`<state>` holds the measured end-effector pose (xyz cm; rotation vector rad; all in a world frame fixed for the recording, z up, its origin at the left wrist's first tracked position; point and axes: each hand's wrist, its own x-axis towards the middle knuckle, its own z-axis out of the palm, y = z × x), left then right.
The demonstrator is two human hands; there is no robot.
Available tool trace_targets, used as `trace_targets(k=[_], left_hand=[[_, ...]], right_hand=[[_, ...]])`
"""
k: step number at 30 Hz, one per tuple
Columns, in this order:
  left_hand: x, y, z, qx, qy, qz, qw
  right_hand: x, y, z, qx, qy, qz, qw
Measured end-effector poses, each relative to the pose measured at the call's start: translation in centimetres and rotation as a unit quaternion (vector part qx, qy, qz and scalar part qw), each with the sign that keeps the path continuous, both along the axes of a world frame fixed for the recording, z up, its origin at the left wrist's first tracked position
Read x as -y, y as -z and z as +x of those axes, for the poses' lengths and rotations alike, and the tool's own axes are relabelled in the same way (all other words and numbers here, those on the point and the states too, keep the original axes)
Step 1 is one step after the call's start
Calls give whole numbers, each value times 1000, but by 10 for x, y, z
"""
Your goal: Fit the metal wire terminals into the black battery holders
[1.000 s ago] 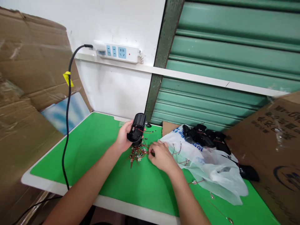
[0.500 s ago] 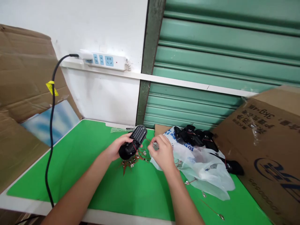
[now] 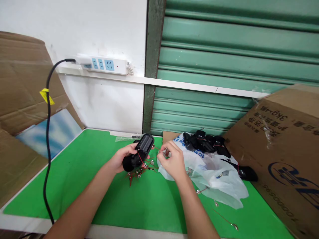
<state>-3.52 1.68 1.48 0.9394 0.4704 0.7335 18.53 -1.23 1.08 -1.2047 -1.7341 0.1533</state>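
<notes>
Green mat (image 3: 139,209): left grip (image 3: 121,158) round more tilted casing (image 3: 143,151); right grip (image 3: 172,160) pinched on wire (image 3: 156,148)

my left hand (image 3: 122,158): gripping black plastic housing (image 3: 137,158), tilted, over small wired parts (image 3: 139,176) on green mat (image 3: 139,207) | my right hand (image 3: 173,161): thumb and finger pinching thin wire (image 3: 156,148) beside it | further right: white plastic bag (image 3: 219,186), black housings (image 3: 205,145) on top, carton (image 3: 279,149) alongside | back: power strip (image 3: 108,65), green roller shutter (image 3: 219,59)
</notes>
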Motion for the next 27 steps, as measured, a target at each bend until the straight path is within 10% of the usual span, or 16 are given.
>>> trace_targets(k=[16,27], left_hand=[[1,-2,3,-29,-26,-38,999],[5,-2,10,146,37,-147,978]], right_hand=[[1,-4,2,-23,-36,-32,999],[-2,-3,-2,-303,-151,-120,933]])
